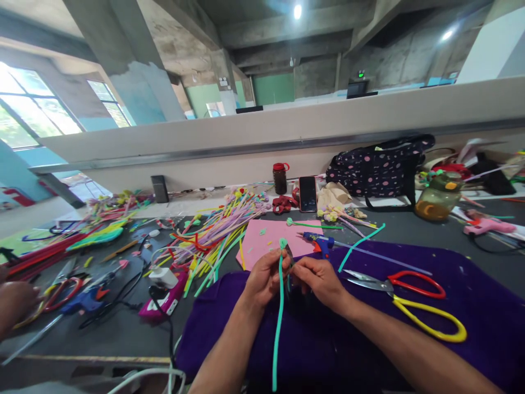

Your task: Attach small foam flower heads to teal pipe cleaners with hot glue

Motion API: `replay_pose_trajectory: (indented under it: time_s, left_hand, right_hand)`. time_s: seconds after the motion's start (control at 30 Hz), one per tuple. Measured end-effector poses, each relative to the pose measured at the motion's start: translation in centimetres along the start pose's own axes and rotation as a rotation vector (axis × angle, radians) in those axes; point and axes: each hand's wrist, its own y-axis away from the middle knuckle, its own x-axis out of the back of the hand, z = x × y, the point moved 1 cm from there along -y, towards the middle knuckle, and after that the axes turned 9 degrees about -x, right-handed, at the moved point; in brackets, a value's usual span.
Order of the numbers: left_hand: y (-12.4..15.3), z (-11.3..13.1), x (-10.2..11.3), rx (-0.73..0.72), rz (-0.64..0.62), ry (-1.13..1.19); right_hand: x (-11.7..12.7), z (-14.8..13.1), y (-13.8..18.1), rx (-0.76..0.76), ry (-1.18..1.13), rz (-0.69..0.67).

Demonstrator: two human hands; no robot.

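Two lit lamps (pixel 297 11), bare-concrete room, cluttered dark surface (pixel 123 336); left hand (pixel 264 279) pinches green stem (pixel 279 314); right hand (pixel 315 276) fingertips obscured, can't tell grip.

The left hand (pixel 263 278) pinches a mint-green stem (pixel 278 328) above purple cloth (pixel 213 317).

I am in a craft workshop: my table (pixel 110 336) carries a glue gun (pixel 322 242), big scissors (pixel 386 285) and bundles of colourful fuzzy stems (pixel 229 224); a co-worker's hand (pixel 16 306) is nearby. Above are concrete beams (pixel 262 34); the dim hall (pixel 315 77) behind seems unfinished.
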Motion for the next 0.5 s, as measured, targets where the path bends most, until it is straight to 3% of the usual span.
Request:
replay_pose_trajectory:
  time_s: [0.27, 0.5]
  left_hand:
    - [0.3, -0.3, -0.8, -0.267, 0.189, -0.458]
    - [0.8, -0.4, -1.3, -0.338, 0.214, -0.555]
  right_hand:
    - [-1.1, 0.3, 0.0, -0.073, -0.073, -0.119]
    - [-0.8, 0.5, -0.3, -0.099, 0.004, -0.202]
